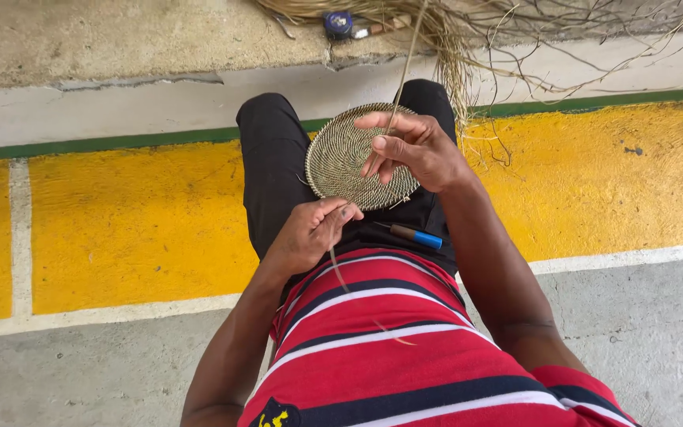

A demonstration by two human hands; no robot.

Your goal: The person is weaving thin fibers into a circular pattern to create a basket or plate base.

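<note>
Mid-stitch on the round woven mat [340, 158] propped on the lap: left hand [307, 233] pinching its near rim and a loose straw strand [401, 71], right hand [413, 146] fingers closed on that strand against the coil, likely needing a snug pull through next.

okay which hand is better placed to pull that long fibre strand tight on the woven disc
Probably the right hand: the strand runs up from between its fingers, which lie on the face of the woven disc. The left hand pinches the disc's near edge, better placed for steadying.
</note>
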